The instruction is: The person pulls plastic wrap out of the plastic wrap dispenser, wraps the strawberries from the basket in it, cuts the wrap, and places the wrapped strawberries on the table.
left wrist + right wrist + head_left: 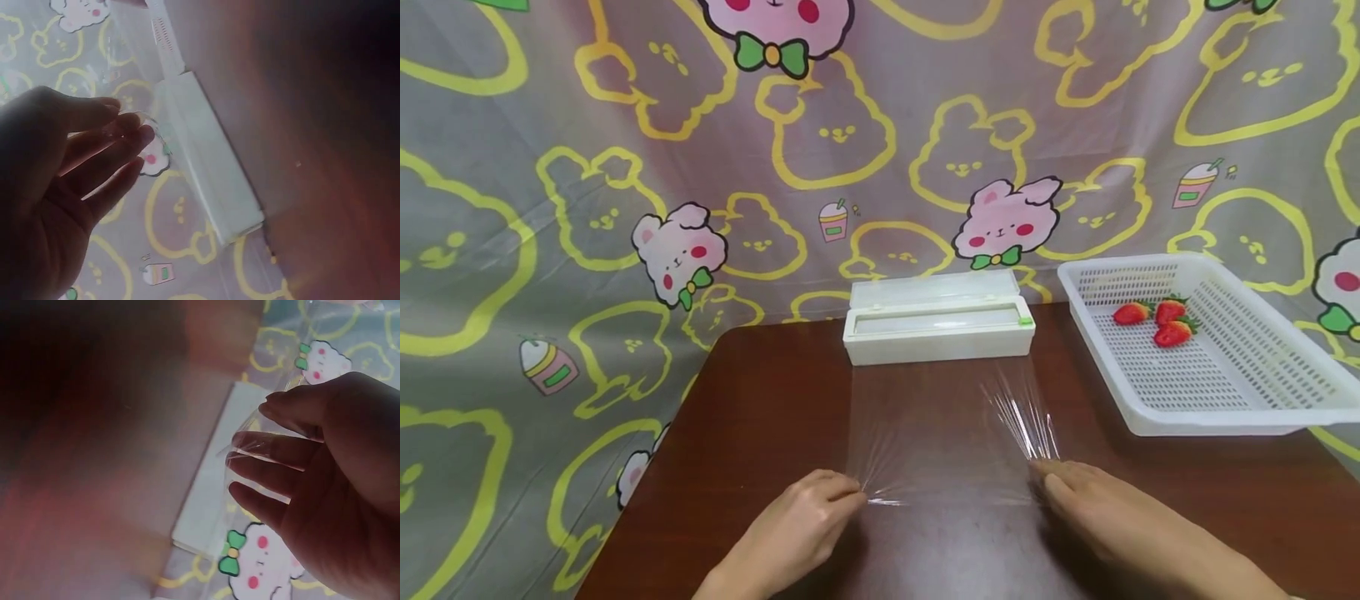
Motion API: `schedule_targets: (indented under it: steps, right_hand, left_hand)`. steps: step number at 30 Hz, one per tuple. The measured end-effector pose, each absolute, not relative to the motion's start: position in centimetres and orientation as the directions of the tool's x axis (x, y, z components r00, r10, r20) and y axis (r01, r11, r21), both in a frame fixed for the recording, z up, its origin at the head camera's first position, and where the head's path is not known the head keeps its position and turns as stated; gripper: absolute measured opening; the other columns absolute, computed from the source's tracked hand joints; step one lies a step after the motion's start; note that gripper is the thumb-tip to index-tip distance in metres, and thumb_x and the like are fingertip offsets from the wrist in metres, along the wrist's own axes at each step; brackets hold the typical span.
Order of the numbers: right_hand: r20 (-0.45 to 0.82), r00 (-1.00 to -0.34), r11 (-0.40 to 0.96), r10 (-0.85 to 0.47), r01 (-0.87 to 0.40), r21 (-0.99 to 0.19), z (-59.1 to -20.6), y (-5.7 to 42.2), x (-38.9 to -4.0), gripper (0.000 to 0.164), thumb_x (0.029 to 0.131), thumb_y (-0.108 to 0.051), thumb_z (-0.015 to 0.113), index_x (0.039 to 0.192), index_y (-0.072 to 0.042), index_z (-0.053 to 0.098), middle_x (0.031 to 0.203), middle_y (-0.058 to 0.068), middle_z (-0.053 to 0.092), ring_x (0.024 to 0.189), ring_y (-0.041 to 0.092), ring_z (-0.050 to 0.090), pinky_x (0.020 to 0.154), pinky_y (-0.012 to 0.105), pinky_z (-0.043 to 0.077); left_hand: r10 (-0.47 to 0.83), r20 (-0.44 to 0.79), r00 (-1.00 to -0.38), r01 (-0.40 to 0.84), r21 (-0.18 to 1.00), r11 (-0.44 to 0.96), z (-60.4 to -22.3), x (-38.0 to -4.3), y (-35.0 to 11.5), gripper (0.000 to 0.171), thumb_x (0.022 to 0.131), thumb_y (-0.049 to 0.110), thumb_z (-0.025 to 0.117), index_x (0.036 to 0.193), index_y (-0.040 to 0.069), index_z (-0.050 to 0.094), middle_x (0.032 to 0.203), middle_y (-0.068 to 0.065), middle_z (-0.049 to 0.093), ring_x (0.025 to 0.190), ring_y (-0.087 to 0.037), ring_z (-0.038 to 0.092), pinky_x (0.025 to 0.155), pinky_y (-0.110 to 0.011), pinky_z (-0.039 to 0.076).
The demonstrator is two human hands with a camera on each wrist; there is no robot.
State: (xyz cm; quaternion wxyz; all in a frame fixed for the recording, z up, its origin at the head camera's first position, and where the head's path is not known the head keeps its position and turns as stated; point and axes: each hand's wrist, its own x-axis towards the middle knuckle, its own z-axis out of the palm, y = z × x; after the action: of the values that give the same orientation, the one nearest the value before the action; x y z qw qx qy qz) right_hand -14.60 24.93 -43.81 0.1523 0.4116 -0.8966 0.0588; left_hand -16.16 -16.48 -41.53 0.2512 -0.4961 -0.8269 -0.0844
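Note:
A clear sheet of plastic wrap (940,446) stretches over the table from a white wrap dispenser box (938,344) at the back. My left hand (797,527) pinches the near left corner of the sheet between thumb and fingers. At the near right corner, my right hand (1101,510) pinches the film, and shiny creases run from there toward the box. The dispenser's lid (934,288) stands raised behind it. In the right wrist view, the film (250,447) lies bunched between thumb and fingertips. The left wrist view shows the left fingers dimly, with the box (212,156) beyond.
A white plastic basket (1232,419) with slotted walls stands at the right, holding three strawberries (1172,334). The dark brown table (752,417) meets a cartoon-patterned cloth (887,108) at the back and left.

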Motion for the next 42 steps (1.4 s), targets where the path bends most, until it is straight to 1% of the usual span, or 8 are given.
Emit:
schedule_targets:
  steps: [4,6,8,14,27,32,37,42]
  right_hand:
    - [0.329,-0.604,0.652,-0.726,-0.757,0.05,-45.2,24.9,-15.0,0.044,0.084,-0.004,0.074,0.126,-0.001,0.062,0.13,0.016,0.067,0.113,0.032,0.068,0.091,0.05,0.056]
    - [0.335,-0.599,0.652,-0.727,-0.756,0.064,-45.8,24.7,-15.1,0.038,0.084,-0.003,0.072,0.12,-0.001,0.063,0.129,0.017,0.067,0.112,0.033,0.068,0.09,0.05,0.056]
    - [0.341,-0.592,0.649,-0.73,-0.757,0.077,-46.2,24.6,-15.2,0.031,0.082,-0.002,0.072,0.112,-0.004,0.064,0.128,0.017,0.067,0.111,0.033,0.068,0.09,0.05,0.056]
    - [0.336,-0.6,0.655,-0.726,-0.752,0.072,-47.0,24.4,-15.3,0.024,0.081,-0.003,0.074,0.101,-0.009,0.061,0.129,0.02,0.066,0.113,0.035,0.067,0.09,0.051,0.056]
    - [0.259,-0.658,0.688,-0.707,-0.725,0.036,-47.4,24.0,-15.1,0.024,0.083,0.0,0.073,0.102,-0.008,0.06,0.13,0.022,0.064,0.116,0.039,0.065,0.093,0.053,0.054]
    - [0.261,-0.661,0.69,-0.704,-0.723,0.031,-47.5,24.0,-14.9,0.024,0.083,-0.003,0.075,0.101,-0.01,0.06,0.131,0.022,0.064,0.116,0.039,0.065,0.092,0.054,0.054]
    - [0.274,-0.665,0.697,-0.695,-0.717,0.026,-47.6,24.0,-14.6,0.024,0.082,-0.011,0.078,0.1,-0.011,0.061,0.131,0.022,0.063,0.116,0.039,0.064,0.091,0.055,0.055]
    - [0.241,-0.692,0.712,-0.68,-0.702,-0.008,-47.3,24.0,-14.5,0.022,0.087,-0.016,0.076,0.105,-0.009,0.065,0.133,0.022,0.062,0.119,0.039,0.063,0.093,0.056,0.054]
  left_hand:
    - [0.786,0.467,-0.406,0.855,-0.11,0.507,-42.6,-16.3,-16.4,0.019,0.093,0.001,0.062,0.098,0.011,0.078,0.098,0.004,0.07,0.089,-0.014,0.067,0.083,-0.028,0.056]
    - [0.788,0.465,-0.403,0.85,-0.127,0.51,-43.0,-16.3,-16.2,0.018,0.083,0.001,0.073,0.095,0.013,0.077,0.097,0.005,0.069,0.086,-0.013,0.066,0.082,-0.028,0.055]
    - [0.792,0.467,-0.394,0.844,-0.157,0.513,-43.4,-16.3,-16.1,0.02,0.079,0.0,0.076,0.093,0.015,0.077,0.099,0.005,0.069,0.083,-0.012,0.066,0.081,-0.028,0.054]
    - [0.801,0.451,-0.393,0.82,-0.223,0.527,-44.2,-16.3,-15.6,0.024,0.075,0.0,0.078,0.092,0.016,0.076,0.109,0.002,0.074,0.085,-0.009,0.071,0.08,-0.03,0.051]
    - [0.783,0.311,-0.539,0.776,-0.178,0.605,-45.3,-16.1,-15.1,0.015,0.084,0.004,0.073,0.091,0.017,0.075,0.124,0.002,0.073,0.095,-0.012,0.068,0.074,-0.028,0.047]
    - [0.765,0.248,-0.595,0.758,-0.143,0.636,-45.5,-16.0,-14.9,0.011,0.09,0.006,0.071,0.094,0.017,0.074,0.13,0.002,0.07,0.1,-0.013,0.068,0.08,-0.034,0.052]
    - [0.761,0.243,-0.601,0.755,-0.14,0.641,-46.0,-16.2,-15.0,0.01,0.091,0.007,0.07,0.094,0.016,0.073,0.129,0.001,0.071,0.101,-0.013,0.068,0.08,-0.033,0.052]
    - [0.762,0.25,-0.598,0.757,-0.137,0.639,-46.5,-16.2,-15.3,0.01,0.091,0.008,0.07,0.097,0.016,0.074,0.128,0.001,0.071,0.101,-0.013,0.068,0.079,-0.032,0.052]
